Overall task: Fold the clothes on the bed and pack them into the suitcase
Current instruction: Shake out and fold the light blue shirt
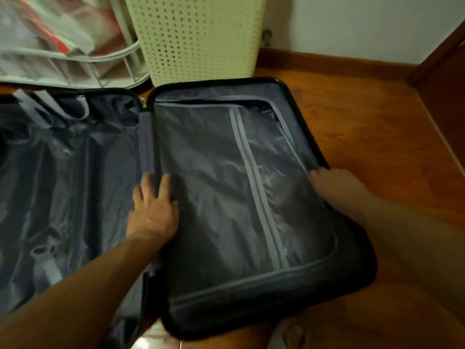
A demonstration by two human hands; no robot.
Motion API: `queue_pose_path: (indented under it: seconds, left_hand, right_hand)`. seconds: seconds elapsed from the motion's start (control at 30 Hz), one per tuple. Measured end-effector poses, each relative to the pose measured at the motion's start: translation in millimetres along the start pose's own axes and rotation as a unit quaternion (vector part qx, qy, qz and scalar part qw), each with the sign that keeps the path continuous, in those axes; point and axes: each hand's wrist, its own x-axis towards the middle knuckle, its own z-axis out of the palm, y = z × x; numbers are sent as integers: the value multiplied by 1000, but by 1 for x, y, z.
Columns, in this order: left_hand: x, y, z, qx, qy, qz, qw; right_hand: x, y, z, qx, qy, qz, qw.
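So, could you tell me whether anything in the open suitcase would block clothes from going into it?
Yes: on the right half of the suitcase a zipped divider panel covers the compartment, under the left hand and right hand. The left half looks open, with loose straps.

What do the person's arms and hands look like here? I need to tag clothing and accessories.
Both arms are bare: no sleeves reach the forearms in view. The left hand and right hand wear no gloves. No watch, bracelet or ring shows, though the picture is soft.
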Motion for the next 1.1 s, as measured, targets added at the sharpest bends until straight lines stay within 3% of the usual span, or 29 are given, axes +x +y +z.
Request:
queue_pose_path:
  seconds: [0.03, 0.23, 0.47, 0.53, 0.7, 0.83, 1.0, 1.1]
  left_hand:
    - [24, 3, -3, -15, 12, -25, 1000]
    - [106, 12, -13, -80, 31, -112, 990]
    - [149, 11, -16, -57, 44, -139, 988]
    - [149, 12, -13, -53, 42, -145, 987]
    - [149, 12, -16, -66, 39, -171, 982]
    - [145, 14, -17, -78, 39, -152, 985]
    - [150, 10, -24, -97, -26, -152, 983]
    - [154, -5, -35, -113, -99, -141, 979]
  right_hand:
    - [29, 5, -4, 10, 36, -2, 999]
    - [145, 26, -38, 136, 79, 70, 985]
    - [264, 55, -76, 45, 155, 32, 986]
    - [294, 51, -86, 80, 148, 35, 985]
    - [351, 4, -124, 321, 59, 128, 936]
    - [365, -61, -162, 398, 104, 51, 910]
    - [367, -167, -231, 529, 111, -52, 840]
    - [372, -195, -249, 516, 121, -49, 847]
